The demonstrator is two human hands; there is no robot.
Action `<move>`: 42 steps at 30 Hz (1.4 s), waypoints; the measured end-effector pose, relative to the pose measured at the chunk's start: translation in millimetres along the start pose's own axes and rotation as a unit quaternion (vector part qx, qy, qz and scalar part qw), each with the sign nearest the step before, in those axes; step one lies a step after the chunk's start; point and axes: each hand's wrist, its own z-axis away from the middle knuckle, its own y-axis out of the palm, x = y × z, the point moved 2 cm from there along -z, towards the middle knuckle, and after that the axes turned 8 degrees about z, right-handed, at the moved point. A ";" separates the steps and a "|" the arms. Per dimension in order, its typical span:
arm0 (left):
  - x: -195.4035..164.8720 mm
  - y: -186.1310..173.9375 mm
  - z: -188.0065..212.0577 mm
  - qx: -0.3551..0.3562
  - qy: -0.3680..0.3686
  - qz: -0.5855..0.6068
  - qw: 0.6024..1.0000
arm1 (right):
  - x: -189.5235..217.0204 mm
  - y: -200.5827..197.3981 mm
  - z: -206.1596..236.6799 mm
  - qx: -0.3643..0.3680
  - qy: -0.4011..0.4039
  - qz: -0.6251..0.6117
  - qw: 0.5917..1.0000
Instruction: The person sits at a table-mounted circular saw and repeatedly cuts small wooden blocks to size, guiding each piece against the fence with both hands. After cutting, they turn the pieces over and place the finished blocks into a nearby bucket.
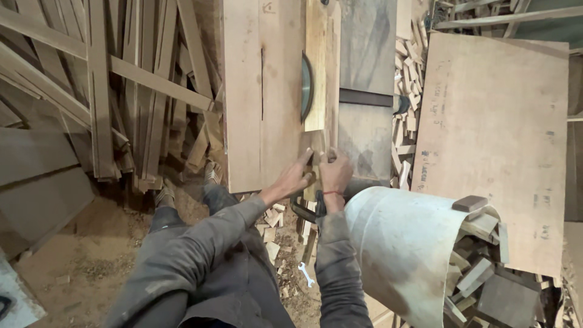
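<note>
Together, left hand (296, 177) and right hand (334, 172) press the wood strip (316, 73) flat.

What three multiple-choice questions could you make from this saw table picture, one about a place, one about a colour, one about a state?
1. Where does the small wrench lie?
A. on the sawdust floor
B. on the table
C. in the drum

2. What colour is the band on the right hand's wrist?
A. blue
B. red
C. white

3. What state is the pale drum in?
A. empty
B. lidded
C. holding wood offcuts

Answers: 1 A, it lies among scraps below the arms. 2 B, a thin red band shows. 3 C, blocks fill its open mouth.

Both hands, left hand included, press a wood strip by the saw blade.
</note>
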 end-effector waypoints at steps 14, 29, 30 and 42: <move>-3.3 0.6 0.2 0.030 -0.059 -0.027 0.997 | 17.6 -1.4 -6.6 -0.017 0.027 0.073 0.997; -9.7 -6.7 -22.4 0.017 0.048 0.004 0.999 | 24.9 13.2 -47.6 -0.020 -0.002 0.084 0.996; -9.4 -7.2 -24.3 0.012 0.057 -0.003 0.998 | 27.5 13.0 -49.4 -0.021 0.006 0.091 0.996; -20.8 -21.4 -48.2 0.012 0.086 0.032 0.996 | 49.2 16.2 -72.3 -0.033 0.026 0.098 0.994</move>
